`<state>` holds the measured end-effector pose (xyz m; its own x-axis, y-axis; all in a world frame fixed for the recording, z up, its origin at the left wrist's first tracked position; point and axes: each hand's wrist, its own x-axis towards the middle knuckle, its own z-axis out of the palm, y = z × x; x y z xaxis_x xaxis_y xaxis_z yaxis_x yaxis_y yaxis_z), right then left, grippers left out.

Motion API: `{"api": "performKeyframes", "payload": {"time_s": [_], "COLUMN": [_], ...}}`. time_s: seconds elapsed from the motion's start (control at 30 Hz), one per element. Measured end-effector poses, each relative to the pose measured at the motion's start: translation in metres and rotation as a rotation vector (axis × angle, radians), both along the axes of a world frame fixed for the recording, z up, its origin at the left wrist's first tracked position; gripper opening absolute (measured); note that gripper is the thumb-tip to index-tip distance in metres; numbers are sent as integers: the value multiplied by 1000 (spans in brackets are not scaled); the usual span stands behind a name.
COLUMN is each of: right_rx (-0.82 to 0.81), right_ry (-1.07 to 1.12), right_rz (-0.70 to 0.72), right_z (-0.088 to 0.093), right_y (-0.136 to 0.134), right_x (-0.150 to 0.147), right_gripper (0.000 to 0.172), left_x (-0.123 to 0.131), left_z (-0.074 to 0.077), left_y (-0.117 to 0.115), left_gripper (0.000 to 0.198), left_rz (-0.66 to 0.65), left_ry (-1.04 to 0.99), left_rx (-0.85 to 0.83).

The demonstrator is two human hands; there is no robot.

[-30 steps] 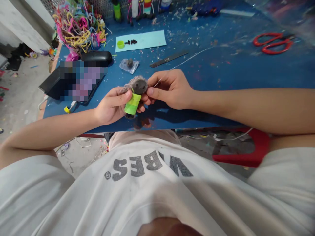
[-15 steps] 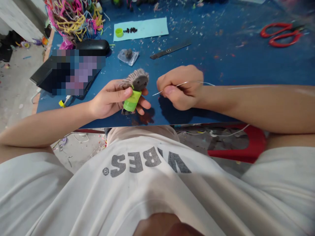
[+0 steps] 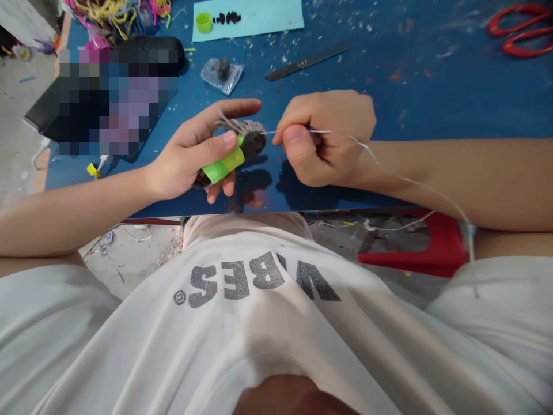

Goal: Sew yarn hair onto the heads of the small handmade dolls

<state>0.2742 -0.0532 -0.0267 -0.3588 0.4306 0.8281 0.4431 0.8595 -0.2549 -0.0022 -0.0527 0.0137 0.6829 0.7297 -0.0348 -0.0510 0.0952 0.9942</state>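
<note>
My left hand [image 3: 190, 153] grips a small doll [image 3: 224, 164] with the thumb on top. The doll has a dark grey face, grey strands for hair and a bright green body, and lies tilted with its head to the right. My right hand [image 3: 326, 138] is closed in a pinch on a thin whitish strand [image 3: 367, 147]; whether it is wire or thread I cannot tell. One end of the strand reaches the doll's face. The rest trails loosely over my right forearm.
Red-handled scissors [image 3: 518, 31] lie far right. A blade [image 3: 306, 62], a small plastic bag [image 3: 222, 75] with a grey lump and a pale blue sheet [image 3: 268, 20] with a green cap [image 3: 203, 22] and black beads lie beyond my hands. A black case [image 3: 151, 55] and colourful yarn [image 3: 125, 14] are left.
The doll has tipped over, its head now pointing right. The strand's tip, free before, now meets the doll's face. My left index finger has stretched out, and the view has shifted.
</note>
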Motion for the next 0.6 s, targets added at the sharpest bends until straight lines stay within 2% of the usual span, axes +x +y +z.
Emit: {"api": "performKeyframes", "payload": {"time_s": [0.07,0.27,0.37,0.47,0.6], "right_rx": [-3,-35,-56,-32,46], "right_ry": [-21,-136,-193,-203,-96], "right_rz": [-37,-101,-93,-4,13], "right_z": [-3,-3,5,13,12], "right_y": [2,-1,-4,-6,-5], "right_x": [0,6,8,6,2], "right_gripper": [62,62,48,33,29], "left_x": [1,0,-1,1,2], "left_z": [-1,-6,-6,-2,4], "left_y": [0,5,5,3,-1], "left_gripper": [68,59,53,53,60], "left_rz": [-7,-42,-69,-58,-15], "left_ry": [-27,2,-21,-18,27], "left_rx": [11,44,18,7,6]}}
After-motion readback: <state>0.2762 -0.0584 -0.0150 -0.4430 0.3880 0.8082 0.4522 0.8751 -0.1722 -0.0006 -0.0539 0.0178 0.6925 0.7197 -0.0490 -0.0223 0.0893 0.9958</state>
